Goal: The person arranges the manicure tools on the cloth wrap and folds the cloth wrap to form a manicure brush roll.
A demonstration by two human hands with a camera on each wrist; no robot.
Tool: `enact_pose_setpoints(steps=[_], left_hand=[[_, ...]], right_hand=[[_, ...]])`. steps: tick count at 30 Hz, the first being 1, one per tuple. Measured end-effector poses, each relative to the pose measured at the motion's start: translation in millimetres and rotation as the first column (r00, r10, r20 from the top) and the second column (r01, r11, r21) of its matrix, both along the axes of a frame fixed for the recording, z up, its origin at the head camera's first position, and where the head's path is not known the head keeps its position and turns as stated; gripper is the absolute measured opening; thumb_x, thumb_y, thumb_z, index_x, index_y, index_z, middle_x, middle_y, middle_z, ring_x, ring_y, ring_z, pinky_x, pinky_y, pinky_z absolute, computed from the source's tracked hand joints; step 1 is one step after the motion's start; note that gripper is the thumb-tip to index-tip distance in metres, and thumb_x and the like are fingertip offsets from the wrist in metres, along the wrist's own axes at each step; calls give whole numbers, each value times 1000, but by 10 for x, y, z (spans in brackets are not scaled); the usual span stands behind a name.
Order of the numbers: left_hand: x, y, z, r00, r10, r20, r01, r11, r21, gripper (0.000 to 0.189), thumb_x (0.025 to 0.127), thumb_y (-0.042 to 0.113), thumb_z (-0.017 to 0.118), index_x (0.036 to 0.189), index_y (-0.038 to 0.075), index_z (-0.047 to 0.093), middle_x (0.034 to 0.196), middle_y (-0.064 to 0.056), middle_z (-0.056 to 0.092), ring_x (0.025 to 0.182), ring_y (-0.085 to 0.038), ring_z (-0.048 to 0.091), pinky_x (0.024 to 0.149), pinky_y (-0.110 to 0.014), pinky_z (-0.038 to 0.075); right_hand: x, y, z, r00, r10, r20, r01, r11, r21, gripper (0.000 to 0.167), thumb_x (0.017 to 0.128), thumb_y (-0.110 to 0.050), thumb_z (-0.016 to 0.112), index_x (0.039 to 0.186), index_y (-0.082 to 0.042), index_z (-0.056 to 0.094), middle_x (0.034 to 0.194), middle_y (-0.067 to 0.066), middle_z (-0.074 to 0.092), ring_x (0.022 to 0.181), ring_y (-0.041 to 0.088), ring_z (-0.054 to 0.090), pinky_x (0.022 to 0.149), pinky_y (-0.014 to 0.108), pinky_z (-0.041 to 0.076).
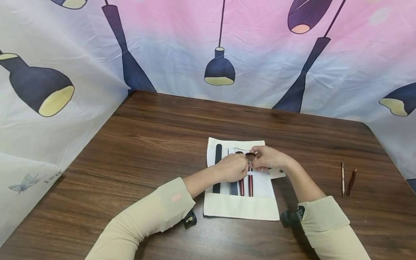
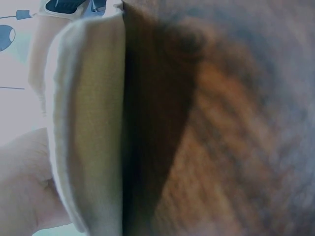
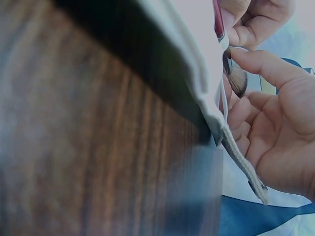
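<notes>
Where the right grip (image 1: 269, 158) curls, a brush (image 1: 250, 183) lies within.

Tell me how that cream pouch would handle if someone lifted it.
The pouch would likely sag rather than stay stiff: its fabric edge looks soft and wavy in the right wrist view. The black strip and red-handled brushes may stiffen it lengthwise, since they lie along it. Turned upside down, it might let them slide, as their tops stick out uncovered.

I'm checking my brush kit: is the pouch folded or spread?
Spread: the pouch lies open on the table, with the black strip and red handles showing.
</notes>
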State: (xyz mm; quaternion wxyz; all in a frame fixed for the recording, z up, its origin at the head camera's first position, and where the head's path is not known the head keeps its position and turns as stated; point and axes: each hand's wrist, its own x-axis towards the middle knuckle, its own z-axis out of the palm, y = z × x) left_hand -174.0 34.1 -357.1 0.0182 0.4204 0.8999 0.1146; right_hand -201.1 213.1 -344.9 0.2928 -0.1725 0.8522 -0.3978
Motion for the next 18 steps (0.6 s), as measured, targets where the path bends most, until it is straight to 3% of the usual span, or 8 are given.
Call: enact_pose_setpoints(steps=[3, 5, 11, 14, 18], left_hand=[[-11, 4, 0, 1000, -1, 0, 1, 1000, 8, 34, 90, 10, 52, 56, 12, 47, 64, 2, 46, 63, -11, 45, 56, -24, 38], [-18, 6, -1, 1000, 2, -5, -2, 1000, 12, 34, 89, 10, 52, 56, 12, 49, 64, 1, 47, 61, -11, 44, 55, -23, 38], [2, -5, -10, 1000, 10, -26, -10, 1000, 3, 28, 90, 11, 51, 63, 10, 58, 69, 0, 50, 60, -11, 44, 56, -24, 39], [17, -15, -5, 1000, 7, -31, -7, 1000, 4, 29, 91, 12, 50, 63, 10, 59, 69, 0, 50, 61, -11, 44, 57, -24, 39], [19, -17, 0, 1000, 4, -24, -3, 1000, 15, 30, 91, 12, 51, 62, 10, 57, 68, 1, 49, 61, -11, 44, 57, -23, 38]], right_hand=[[14, 36, 26, 999, -30, -28, 31, 1000, 6, 34, 82, -6, 59, 111, 4, 42, 69, 8, 55, 56, 15, 48, 49, 27, 40], [35, 93, 66, 994, -58, -91, 62, 998, 31, 38, 84, -9, 60, 115, 4, 42, 69, 8, 56, 55, 16, 50, 50, 28, 42], [165, 454, 310, 947, -128, -295, 184, 968, 171, 40, 86, -18, 63, 117, 3, 49, 83, 10, 62, 63, 20, 58, 55, 34, 48], [225, 722, 440, 921, -169, -351, 264, 933, 243, 42, 87, -21, 62, 117, 5, 49, 83, 9, 63, 65, 20, 60, 57, 34, 48], [263, 1137, 534, 908, -225, -354, 362, 846, 391, 50, 88, -29, 57, 118, 10, 45, 71, 6, 63, 62, 20, 60, 60, 39, 45]])
